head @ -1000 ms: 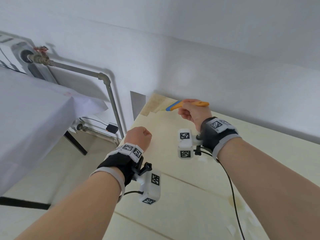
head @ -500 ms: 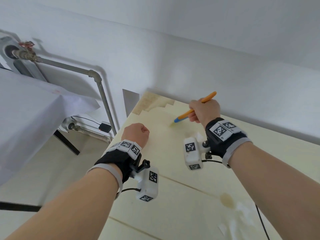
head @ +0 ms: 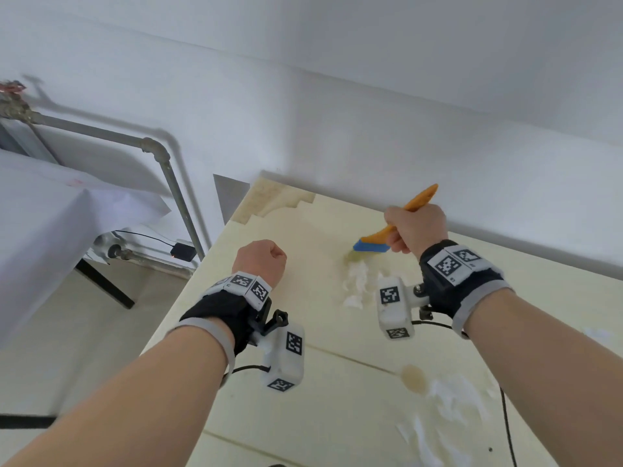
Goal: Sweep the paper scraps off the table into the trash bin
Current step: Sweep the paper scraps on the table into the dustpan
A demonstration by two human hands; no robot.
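Note:
My right hand (head: 415, 227) grips the orange handle of a small brush (head: 394, 230) whose blue head points down at the cream table (head: 303, 332). Its bristles touch a small heap of white paper scraps (head: 358, 281) lying just below the brush head. More white scraps (head: 448, 402) are spread across the table at the lower right. My left hand (head: 260, 261) hovers over the table's left part as a closed fist holding nothing. No trash bin shows in this view.
A brownish stain (head: 414, 379) marks the table near the lower scraps. The white wall (head: 371, 129) runs along the table's far edge. Left of the table are a grey pipe (head: 175, 193), a white-draped table (head: 43, 224) and bare floor (head: 84, 332).
My right hand came toward me and lowered, tilting the brush from level to head-down onto the scraps. The view dipped, showing more of the table. The left fist stayed put.

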